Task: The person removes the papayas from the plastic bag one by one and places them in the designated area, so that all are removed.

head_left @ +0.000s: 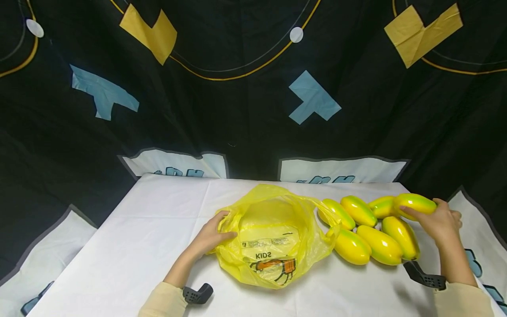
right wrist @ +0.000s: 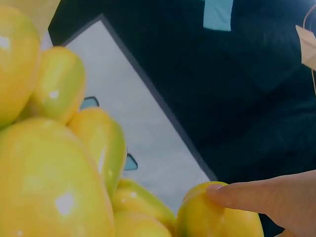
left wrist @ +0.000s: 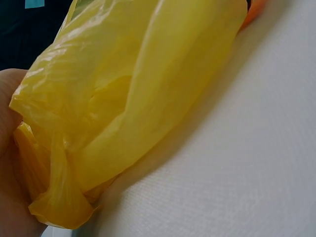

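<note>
A thin yellow plastic bag [head_left: 269, 264] stands on the white table with its mouth spread wide. At its left rim my left hand [head_left: 210, 235] grips the plastic between thumb and fingers; the left wrist view shows the gathered film [left wrist: 64, 197] beside the palm. Several glossy yellow-green mangoes [head_left: 380, 244] lie together right of the bag. My right hand [head_left: 439, 220] holds the mango [head_left: 414, 203] at the far right of the group, its thumb [right wrist: 232, 195] lying along the skin in the right wrist view. The fingers behind this fruit are mostly hidden.
White cloth covers the table [head_left: 158, 211], and a black patterned curtain [head_left: 237, 119] hangs behind its back edge. The nearest mangoes [head_left: 351, 247] lie against the bag's right side. A dark wrist mount [head_left: 198, 293] sits on each forearm.
</note>
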A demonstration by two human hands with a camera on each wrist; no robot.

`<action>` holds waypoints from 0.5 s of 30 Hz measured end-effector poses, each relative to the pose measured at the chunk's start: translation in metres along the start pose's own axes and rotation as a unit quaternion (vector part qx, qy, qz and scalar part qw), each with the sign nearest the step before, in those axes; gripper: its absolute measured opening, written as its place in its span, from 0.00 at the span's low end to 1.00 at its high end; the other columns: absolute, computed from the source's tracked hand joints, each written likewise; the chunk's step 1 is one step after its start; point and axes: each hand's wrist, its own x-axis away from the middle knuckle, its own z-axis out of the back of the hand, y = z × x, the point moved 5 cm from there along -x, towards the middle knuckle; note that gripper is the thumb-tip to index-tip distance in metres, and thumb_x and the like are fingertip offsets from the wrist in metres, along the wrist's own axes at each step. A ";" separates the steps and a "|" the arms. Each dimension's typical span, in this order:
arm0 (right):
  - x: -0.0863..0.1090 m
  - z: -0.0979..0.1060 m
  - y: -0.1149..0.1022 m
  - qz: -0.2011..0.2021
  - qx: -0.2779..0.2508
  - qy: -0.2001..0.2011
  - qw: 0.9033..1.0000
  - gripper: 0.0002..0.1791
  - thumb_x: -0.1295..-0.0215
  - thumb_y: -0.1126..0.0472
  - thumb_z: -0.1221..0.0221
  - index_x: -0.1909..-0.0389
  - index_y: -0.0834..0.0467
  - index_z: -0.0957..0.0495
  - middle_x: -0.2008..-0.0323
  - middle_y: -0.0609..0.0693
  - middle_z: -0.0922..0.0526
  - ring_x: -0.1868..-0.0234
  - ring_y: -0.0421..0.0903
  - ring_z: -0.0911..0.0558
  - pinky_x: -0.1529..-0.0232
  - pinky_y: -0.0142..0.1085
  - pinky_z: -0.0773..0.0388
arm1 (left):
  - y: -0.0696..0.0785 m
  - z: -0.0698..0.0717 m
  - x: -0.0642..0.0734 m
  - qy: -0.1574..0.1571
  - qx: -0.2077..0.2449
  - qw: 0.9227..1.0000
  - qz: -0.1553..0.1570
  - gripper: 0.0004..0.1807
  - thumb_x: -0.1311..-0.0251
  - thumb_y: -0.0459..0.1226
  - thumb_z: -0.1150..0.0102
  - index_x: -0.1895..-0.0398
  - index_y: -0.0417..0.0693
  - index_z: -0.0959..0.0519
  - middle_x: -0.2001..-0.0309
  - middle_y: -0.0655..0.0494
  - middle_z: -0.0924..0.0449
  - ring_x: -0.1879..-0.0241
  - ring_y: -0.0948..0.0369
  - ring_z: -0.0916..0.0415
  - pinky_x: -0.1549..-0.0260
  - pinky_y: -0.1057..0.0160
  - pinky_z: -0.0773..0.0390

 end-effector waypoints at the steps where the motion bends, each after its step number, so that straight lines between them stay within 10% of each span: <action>1: -0.001 0.000 0.002 -0.004 0.001 0.000 1.000 0.60 0.39 0.34 0.45 0.29 0.73 0.66 0.38 0.81 0.59 0.41 0.74 0.52 0.45 0.68 0.38 | 0.000 0.000 0.000 0.000 0.001 1.000 0.001 0.33 0.48 0.37 0.32 0.37 0.50 0.31 0.37 0.47 0.30 0.41 0.46 0.32 0.42 0.42 0.34; 15: -0.013 -0.008 0.026 -0.046 -0.019 -0.007 0.999 0.66 0.44 0.28 0.45 0.28 0.71 0.69 0.37 0.81 0.62 0.41 0.74 0.54 0.45 0.71 0.41 | -0.002 -0.001 0.000 0.004 -0.004 1.000 0.008 0.34 0.48 0.37 0.32 0.36 0.49 0.31 0.36 0.46 0.31 0.41 0.46 0.32 0.42 0.43 0.33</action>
